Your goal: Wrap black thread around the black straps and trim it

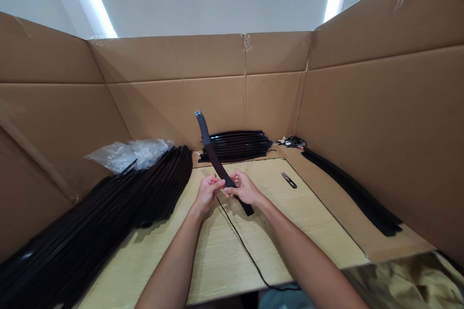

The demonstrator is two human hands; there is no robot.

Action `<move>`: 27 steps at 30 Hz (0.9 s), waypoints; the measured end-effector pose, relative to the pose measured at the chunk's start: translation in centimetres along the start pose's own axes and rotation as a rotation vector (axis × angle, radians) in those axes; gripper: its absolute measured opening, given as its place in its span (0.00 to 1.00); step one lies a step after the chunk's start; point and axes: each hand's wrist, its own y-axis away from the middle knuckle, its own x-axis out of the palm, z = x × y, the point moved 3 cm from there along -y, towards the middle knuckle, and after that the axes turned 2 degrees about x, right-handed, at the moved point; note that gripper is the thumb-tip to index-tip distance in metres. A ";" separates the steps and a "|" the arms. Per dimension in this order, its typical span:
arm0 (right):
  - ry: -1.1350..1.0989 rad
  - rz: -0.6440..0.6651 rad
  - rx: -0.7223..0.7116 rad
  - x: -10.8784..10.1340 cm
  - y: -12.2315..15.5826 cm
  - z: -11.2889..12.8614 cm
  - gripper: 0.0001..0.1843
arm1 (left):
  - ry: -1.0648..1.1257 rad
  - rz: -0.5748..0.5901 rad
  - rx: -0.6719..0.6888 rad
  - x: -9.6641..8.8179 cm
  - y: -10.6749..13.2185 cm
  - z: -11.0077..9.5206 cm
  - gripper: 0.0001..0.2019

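Observation:
Both my hands hold a long dark leather belt point(210, 150) near its lower end, with its narrow tip rising up and away from me and a small metal piece at that tip. My left hand point(208, 192) pinches the strap from the left side. My right hand point(244, 188) grips it from the right, fingertips close to my left hand. The belt's lower end sticks out below my right hand. A pair of black-handled thread snips point(289, 179) lies on the pale board to the right of my right hand, out of reach of my fingers.
A large pile of dark belts point(108, 198) lies to my left, with a clear plastic bag point(128, 155) behind it. A smaller stack point(235, 146) sits ahead, another dark row point(353, 190) lies right. A black cable point(242, 246) crosses the pale board point(290, 231). Cardboard walls point(174, 82) surround everything.

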 end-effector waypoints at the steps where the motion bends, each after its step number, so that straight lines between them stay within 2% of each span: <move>1: -0.001 -0.003 -0.007 0.0 0.0 0.0 0.23 | -0.001 -0.008 0.000 0.0 0.0 0.0 0.23; 6: -0.002 -0.039 -0.051 -0.4 -0.5 0.0 0.16 | -0.006 -0.044 0.002 -0.3 -0.3 0.1 0.20; 11: 0.007 -0.050 -0.055 -0.4 -0.8 -0.6 0.22 | -0.022 -0.023 -0.016 -0.4 -0.2 -0.1 0.19; 15: 0.014 -0.021 -0.036 -0.1 -0.6 -0.9 0.19 | -0.035 -0.018 -0.018 -0.4 -0.1 0.2 0.21; 18: 0.009 -0.005 -0.032 0.0 -0.4 -0.7 0.21 | -0.041 -0.025 -0.009 -0.3 -0.2 0.6 0.23; 27: 0.038 -0.029 -0.060 -0.1 -0.4 -0.1 0.15 | -0.051 -0.018 -0.009 -0.5 -0.3 0.4 0.20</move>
